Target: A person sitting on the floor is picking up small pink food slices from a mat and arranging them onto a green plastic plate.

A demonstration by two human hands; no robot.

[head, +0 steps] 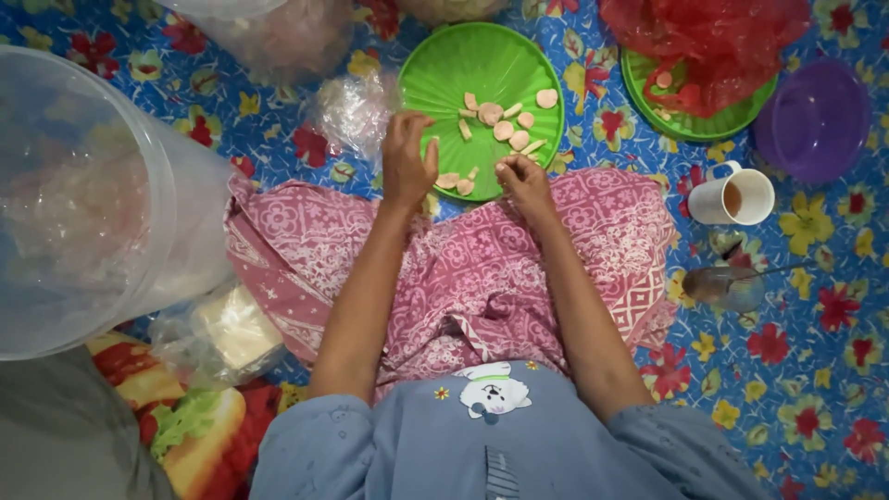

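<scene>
Blue shirt hem fills the bottom of the view, with your lap under a pink patterned cloth just beyond it. Both your forearms run forward over that cloth to the green plate.

Your left hand hangs over the plate's near-left rim, fingers curled downward and bunched, tips close to the pale pink slices; whether they pinch a piece, you cannot tell. Your right hand sits at the near edge, fingers drawn into a loose fist, thumb against them, apparently nipping something small, too hidden to be sure.

Slices: round and stick-shaped bits scattered across the plate's centre and near side.

Outward: crumpled clear plastic bag just left of the plate. Second green plate to the right, under a red plastic bag. Purple bowl beyond that. White mug with brown liquid near your right arm. Large clear bucket far left. Everything rests on a blue floral mat.
</scene>
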